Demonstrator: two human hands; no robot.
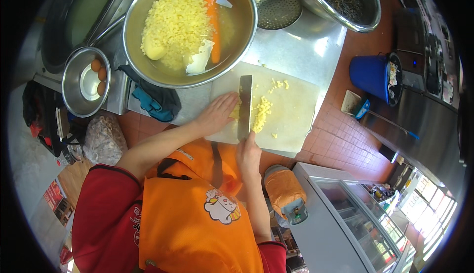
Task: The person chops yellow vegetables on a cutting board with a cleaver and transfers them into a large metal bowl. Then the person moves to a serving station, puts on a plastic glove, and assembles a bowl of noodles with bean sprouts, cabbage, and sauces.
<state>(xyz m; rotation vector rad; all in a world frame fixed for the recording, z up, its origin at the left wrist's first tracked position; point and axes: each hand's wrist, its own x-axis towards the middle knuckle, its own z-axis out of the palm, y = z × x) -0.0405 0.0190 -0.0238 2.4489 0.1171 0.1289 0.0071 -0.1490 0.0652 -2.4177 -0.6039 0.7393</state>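
My right hand is closed on the handle of a cleaver, whose broad blade stands over a white cutting board. Left of the blade, my left hand lies with its fingers reaching to it, over pale yellow pieces that are mostly hidden. Diced yellow pieces, likely potato, lie in a small heap to the right of the blade, with a few scattered around. Beyond the board stands a large metal bowl with diced yellow pieces, a peeled potato, a carrot and a white piece in liquid.
A metal bowl with several brown eggs stands at the left, near a dark cloth. A perforated strainer and a bowl of dark shreds are at the far side. A blue bucket stands on the tiled floor.
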